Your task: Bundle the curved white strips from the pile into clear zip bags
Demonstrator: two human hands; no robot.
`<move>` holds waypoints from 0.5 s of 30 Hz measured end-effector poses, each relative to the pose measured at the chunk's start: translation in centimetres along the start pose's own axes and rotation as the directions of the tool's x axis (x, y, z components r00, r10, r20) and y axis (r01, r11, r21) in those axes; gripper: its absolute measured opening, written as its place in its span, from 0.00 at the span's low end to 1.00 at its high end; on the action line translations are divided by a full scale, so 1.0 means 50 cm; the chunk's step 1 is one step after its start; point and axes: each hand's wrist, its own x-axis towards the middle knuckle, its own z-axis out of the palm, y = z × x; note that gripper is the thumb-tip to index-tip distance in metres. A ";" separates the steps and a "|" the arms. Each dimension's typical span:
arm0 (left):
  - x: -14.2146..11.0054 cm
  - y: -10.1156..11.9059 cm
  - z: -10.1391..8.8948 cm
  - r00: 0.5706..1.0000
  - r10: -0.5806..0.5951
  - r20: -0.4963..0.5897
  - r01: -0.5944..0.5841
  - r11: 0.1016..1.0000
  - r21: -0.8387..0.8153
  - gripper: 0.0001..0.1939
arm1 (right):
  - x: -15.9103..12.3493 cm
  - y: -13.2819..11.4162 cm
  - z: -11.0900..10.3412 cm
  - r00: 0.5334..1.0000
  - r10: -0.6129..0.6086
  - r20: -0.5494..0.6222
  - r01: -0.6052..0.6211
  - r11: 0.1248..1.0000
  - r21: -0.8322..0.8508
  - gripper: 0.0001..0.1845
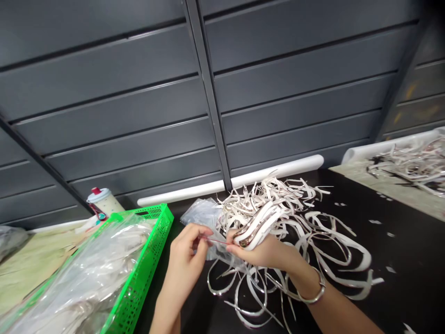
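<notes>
My right hand (pixel 255 253) is closed around a bundle of white and metallic strips (pixel 260 225), which fans out above the fingers. A thin red string (pixel 218 240) runs from the bundle to my left hand (pixel 189 248), whose thumb and fingers pinch its other end. The string looks taut between the two hands. Beneath and behind them lies a tangled pile of similar strips (pixel 267 192), with long loops spreading to the right and front. Clear plastic bags (pixel 201 211) lie just behind my left hand, partly under the pile.
On the left stands a green plastic crate (pixel 139 278) with clear bags of strips inside. A lidded cup (pixel 104 200) is behind it. White rolls (pixel 278 168) lie along the grey panelled wall (pixel 156 102). More strips (pixel 417 160) are heaped at the far right on the dark table (pixel 392 241).
</notes>
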 end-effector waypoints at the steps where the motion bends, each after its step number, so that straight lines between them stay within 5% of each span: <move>1: 0.000 0.000 -0.003 1.000 -0.011 0.008 0.011 1.000 -0.015 0.09 | 0.000 0.002 -0.002 1.000 0.004 -0.015 -0.004 1.000 0.003 0.06; 8: -0.003 0.004 0.000 0.999 -0.003 -0.045 0.006 0.998 0.067 0.09 | 0.010 0.017 -0.006 0.993 0.106 -0.046 -0.084 0.934 0.348 0.07; 15: -0.011 0.005 0.028 0.984 0.094 -0.154 -0.048 0.959 0.280 0.11 | -0.003 -0.035 -0.017 0.853 0.167 -0.495 0.338 0.546 0.767 0.23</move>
